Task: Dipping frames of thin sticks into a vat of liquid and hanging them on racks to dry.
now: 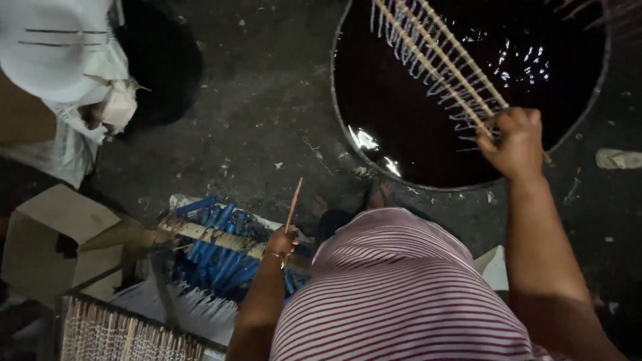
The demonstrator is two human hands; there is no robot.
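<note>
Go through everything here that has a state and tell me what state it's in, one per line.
Right hand: closed on a wooden rack over the tub.
Wooden rack: tilted, white strings hanging from it.
Round tub: full of dark, shiny liquid.
Left hand: holding a thin stick upright.
Cardboard box: flaps open.
Blue rods: piled loosely.

I see a dark, gritty floor (267,113) w/ scattered bits of litter. On it: big round vat (336,100) of dark liquid, cardboard box (60,234) at left, white sack (60,53) top left, pale scrap (618,158) far right.
</note>
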